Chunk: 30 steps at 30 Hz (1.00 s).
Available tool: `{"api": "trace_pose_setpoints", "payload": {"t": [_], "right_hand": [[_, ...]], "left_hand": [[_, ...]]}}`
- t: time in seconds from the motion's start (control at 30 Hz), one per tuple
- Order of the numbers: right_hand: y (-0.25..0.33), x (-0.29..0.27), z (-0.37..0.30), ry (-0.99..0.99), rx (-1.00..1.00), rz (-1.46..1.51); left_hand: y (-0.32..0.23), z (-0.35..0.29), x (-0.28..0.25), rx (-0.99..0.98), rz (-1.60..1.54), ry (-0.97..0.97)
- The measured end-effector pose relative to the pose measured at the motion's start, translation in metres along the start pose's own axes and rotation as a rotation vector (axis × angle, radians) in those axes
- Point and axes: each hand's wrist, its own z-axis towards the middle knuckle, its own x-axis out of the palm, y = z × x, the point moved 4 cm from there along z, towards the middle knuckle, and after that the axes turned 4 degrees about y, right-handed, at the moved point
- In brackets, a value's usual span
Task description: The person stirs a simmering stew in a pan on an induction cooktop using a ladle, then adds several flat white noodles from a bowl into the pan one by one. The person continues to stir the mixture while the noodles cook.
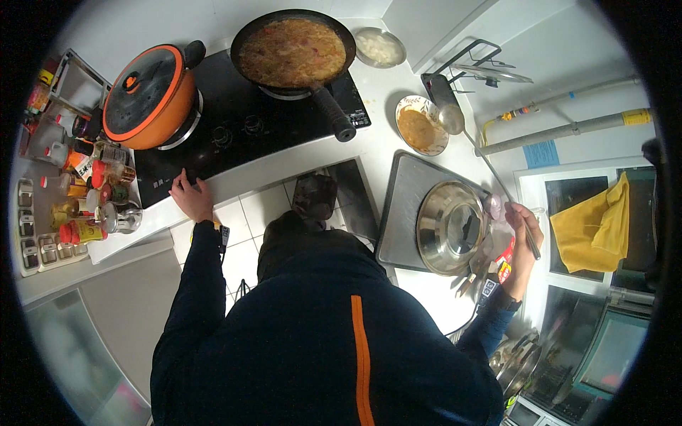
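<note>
My right hand (524,226) is closed round the handle of a long metal ladle (490,165). The ladle's round head is over the edge of a patterned bowl (420,128) of brown sauce. My left hand (190,197), fingers apart and holding nothing, rests at the front edge of the black stovetop (234,153). On the far burner stands a black frying pan (295,53) filled with a reddish-brown, saucy dish, its handle pointing toward me. Left of it sits an orange pot (160,113) with its lid on.
A glass lid (455,224) lies on a grey board (399,238) at the right. A bowl of pale food (380,47) stands beyond the pan. Spice jars (106,174) crowd the left counter. A rack (455,74) with another lid and a yellow cloth (593,224) are at right.
</note>
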Motion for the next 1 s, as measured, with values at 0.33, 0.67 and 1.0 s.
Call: {"api": "trace_pose_setpoints", "payload": {"t": [0.33, 0.67, 1.0], "right_hand": [[0.032, -0.008, 0.025, -0.241, -0.042, 0.220], [0.058, 0.111, 0.134, -0.009, -0.210, 0.544], [0.054, 0.228, 0.197, 0.089, 0.027, 0.926]], "left_hand": [[0.005, 0.001, 0.001, -0.066, -0.034, 0.038], [0.005, 0.004, 0.000, -0.072, -0.028, 0.046], [0.005, 0.005, 0.002, -0.069, -0.011, 0.053]]}}
